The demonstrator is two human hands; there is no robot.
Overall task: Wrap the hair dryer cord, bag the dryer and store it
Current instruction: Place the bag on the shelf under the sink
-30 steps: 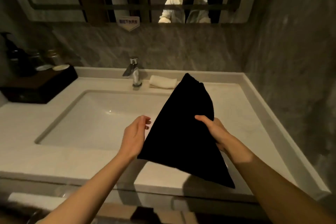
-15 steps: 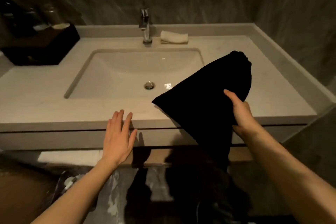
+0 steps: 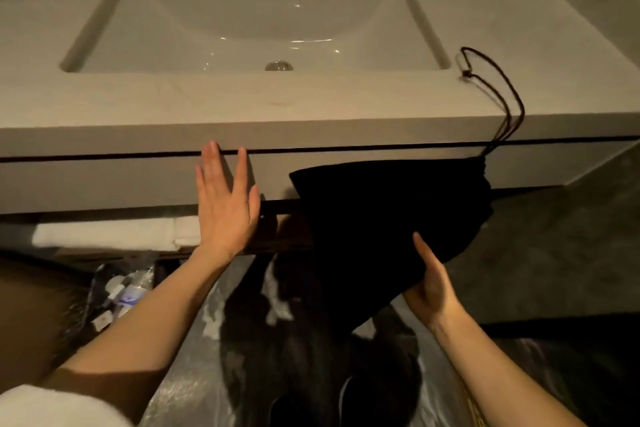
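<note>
Right hand (image 3: pixel 431 288) grip pinches black bag (image 3: pixel 388 218); left hand (image 3: pixel 225 204) spread on drawer front (image 3: pixel 104 180), drawstring (image 3: pixel 498 94) over counter

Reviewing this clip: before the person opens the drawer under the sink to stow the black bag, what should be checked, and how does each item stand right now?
1. Black drawstring bag held: ok, the right hand supports it from below.
2. Drawstring free: not ok, its loop lies on the countertop and could drag or catch.
3. Left hand on the drawer front: ok, flat against it, fingers open, gripping nothing.
4. Dryer inside the bag: cannot tell, the fabric hides the contents.
5. Bag mouth drawn shut: cannot tell, too dark.
6. Space below the vanity: not ok, a plastic-lined bin stands there.
</note>
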